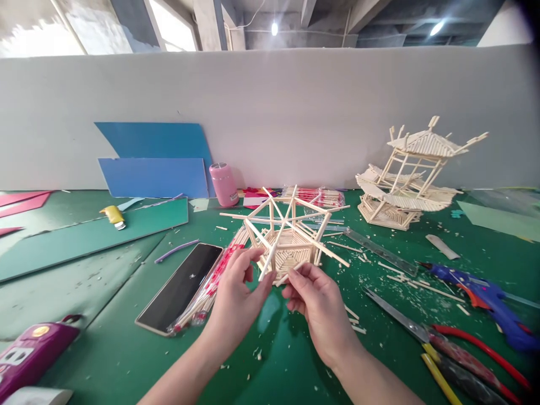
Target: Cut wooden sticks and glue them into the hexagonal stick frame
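A short wooden stick (283,279) sits pinched between the thumb and forefinger of a person's right hand (318,298), other fingers curled, over the middle of a green tabletop (274,360). Its long axis slants, the lower end pointing near-left toward the left thumb, the upper end away to the right; part is hidden by the fingertips.

Just beyond stands a six-sided stick frame (291,246), upright, its top beams jutting outward like spokes, one toward the person. The left hand (238,284) spreads thumb and forefinger around that beam's end; whether they grip it cannot be told. The hands cover part of the frame's near side.

Left of the frame, a packet of sticks (217,275) overlaps a dark phone (192,275). Toward the tabletop's far edge stand a pink canister (224,184) and, farther left, blue boards (154,179); to the right there, a tiered stick pavilion (411,191). A clear ruler (379,251) points toward a blue glue gun (481,298) on the right.

Scissors (400,318) lie nearer; handles at lower right overlap confusingly and run out of view. A purple device (36,357) is cut off at lower left.
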A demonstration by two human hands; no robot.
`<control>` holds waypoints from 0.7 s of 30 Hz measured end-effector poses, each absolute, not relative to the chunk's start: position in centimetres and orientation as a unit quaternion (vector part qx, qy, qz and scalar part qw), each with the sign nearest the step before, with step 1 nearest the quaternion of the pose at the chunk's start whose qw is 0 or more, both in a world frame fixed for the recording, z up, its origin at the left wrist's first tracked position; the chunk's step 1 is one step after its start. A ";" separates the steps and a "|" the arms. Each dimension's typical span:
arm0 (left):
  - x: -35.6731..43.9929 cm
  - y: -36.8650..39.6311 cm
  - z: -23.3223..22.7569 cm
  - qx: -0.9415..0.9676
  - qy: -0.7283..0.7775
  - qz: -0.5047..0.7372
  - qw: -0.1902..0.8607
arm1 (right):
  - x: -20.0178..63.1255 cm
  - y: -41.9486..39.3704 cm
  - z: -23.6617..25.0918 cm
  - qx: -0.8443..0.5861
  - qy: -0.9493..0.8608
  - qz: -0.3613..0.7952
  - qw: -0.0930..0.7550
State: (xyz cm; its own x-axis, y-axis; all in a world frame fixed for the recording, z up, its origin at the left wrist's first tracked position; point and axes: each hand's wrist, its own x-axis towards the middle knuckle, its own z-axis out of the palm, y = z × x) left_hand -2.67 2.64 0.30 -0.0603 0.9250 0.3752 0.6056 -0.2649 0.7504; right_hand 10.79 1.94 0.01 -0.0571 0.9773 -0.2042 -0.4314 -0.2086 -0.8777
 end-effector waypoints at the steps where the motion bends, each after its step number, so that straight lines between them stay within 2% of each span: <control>1: -2.7 3.1 0.4 0.667 0.571 0.437 0.196 | 10.6 2.0 0.0 -0.423 -0.317 0.654 0.541; 5: -2.4 4.6 1.2 0.685 0.544 0.377 0.306 | 10.2 2.5 0.1 -0.421 -0.304 0.652 0.552; 10: -2.1 5.2 1.6 0.662 0.488 0.397 0.408 | 9.7 3.2 0.0 -0.428 -0.276 0.630 0.587; 14: -2.0 5.1 1.4 0.649 0.443 0.416 0.457 | 9.6 3.3 -0.2 -0.422 -0.268 0.622 0.603; 21: -1.9 4.9 1.5 0.630 0.439 0.435 0.470 | 9.8 3.3 -0.2 -0.436 -0.246 0.610 0.614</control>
State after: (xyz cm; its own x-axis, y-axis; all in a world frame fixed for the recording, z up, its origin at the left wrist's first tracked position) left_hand -1.93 4.92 1.45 0.2371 0.9621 0.1351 0.1442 -0.1723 0.9744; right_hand 9.76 3.29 -0.20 0.1335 0.9641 -0.2297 -0.5354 -0.1249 -0.8353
